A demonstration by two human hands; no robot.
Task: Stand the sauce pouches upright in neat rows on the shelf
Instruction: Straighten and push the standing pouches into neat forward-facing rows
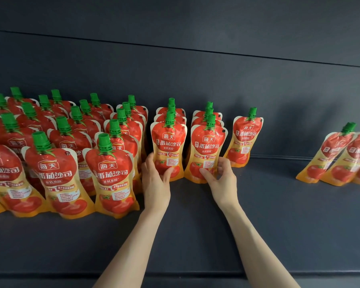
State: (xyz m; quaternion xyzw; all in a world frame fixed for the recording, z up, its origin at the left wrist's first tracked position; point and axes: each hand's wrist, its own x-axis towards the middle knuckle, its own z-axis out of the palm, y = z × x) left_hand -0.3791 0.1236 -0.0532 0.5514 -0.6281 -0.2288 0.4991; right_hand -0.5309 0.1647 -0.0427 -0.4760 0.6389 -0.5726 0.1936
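Your left hand wraps its fingers low round one sauce pouch, your right hand likewise round the neighbour pouch; both probably soft, slick and bottom-heavy, so grip near the base.

We see a dark shelf w/ upright pouch rows at left & mid, a lone pouch beside them, maybe three leaning pouches far right.

sauce pouches: red upper half, tomato print low down, orange-yellow base and edges, white lettering on red, small white text panel. caps green, ribbed. leaning pouches at 3 o'clock: same print. shelf plain matte dark blue-grey; back panel at 12 o'clock same shade.
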